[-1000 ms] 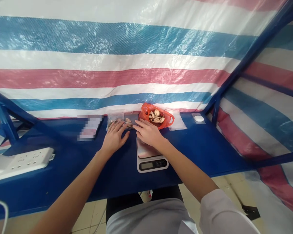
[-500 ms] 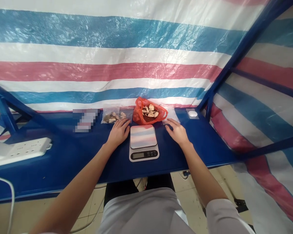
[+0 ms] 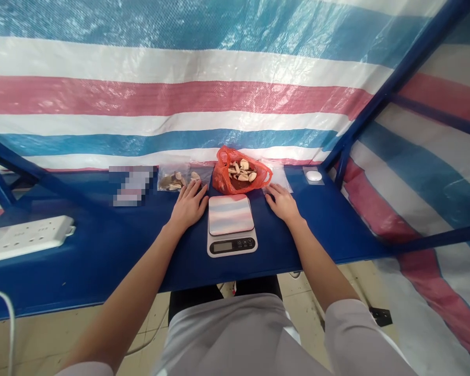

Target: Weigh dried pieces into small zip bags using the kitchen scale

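Observation:
Flat on the blue table, my left hand (image 3: 188, 206) rests with its fingers spread, left of the kitchen scale (image 3: 232, 224). Its fingertips reach the edge of clear plastic bags (image 3: 174, 177) holding dried slices. My right hand (image 3: 282, 202) lies to the scale's right, fingers extended, by a clear, flat plastic bag (image 3: 280, 176). Neither hand holds anything. Behind the scale, an open red plastic bag (image 3: 221, 175) contains pale dried slices (image 3: 243, 171). The scale's plate is bare and shiny, and its display looks blank.
A white power strip (image 3: 27, 237) with a cable lies at the left of the table (image 3: 102, 256). At the right back sits a small round white object (image 3: 314, 176) on a clear packet. Blue frame bars (image 3: 379, 112) and a striped sheet (image 3: 172, 96) enclose the table.
The camera view has tilted and shifted slightly, so the table items appear a little higher. Both hands stay in about the same place on the table.

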{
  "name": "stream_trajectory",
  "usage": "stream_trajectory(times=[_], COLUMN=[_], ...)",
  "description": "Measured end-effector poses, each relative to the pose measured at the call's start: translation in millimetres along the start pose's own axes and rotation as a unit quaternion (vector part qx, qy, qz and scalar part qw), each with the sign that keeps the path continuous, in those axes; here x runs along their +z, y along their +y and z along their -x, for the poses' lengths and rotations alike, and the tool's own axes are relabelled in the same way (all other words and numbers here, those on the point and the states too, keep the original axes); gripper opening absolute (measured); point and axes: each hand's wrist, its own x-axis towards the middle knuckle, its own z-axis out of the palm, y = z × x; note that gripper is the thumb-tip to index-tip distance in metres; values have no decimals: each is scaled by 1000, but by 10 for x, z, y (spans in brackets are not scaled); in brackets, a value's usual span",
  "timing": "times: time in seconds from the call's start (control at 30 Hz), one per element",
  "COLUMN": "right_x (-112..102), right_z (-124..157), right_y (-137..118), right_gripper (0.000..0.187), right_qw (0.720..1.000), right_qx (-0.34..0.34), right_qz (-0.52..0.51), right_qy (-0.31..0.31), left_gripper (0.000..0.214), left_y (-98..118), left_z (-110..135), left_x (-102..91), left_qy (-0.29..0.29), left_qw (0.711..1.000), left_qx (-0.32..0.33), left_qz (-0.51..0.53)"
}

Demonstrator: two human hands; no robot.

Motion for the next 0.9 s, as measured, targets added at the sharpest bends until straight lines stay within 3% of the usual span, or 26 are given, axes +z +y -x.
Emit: stream_trajectory(times=[0.57, 0.9], right_x=[-12, -181], right_z=[22, 23], right_y=[-13, -166], right_gripper=[38, 30], right_qw=[1000, 995], right_qx=[9, 90], right_qz=[-10, -24], right_qy=[12, 16], left_gripper=[53, 53], left_y=[50, 43], left_z=[-14, -16], left_x=[-32, -20], left_qy=[-20, -9], left_qw=[999, 1000], left_qx=[-28, -23], left_qz=[-7, -9])
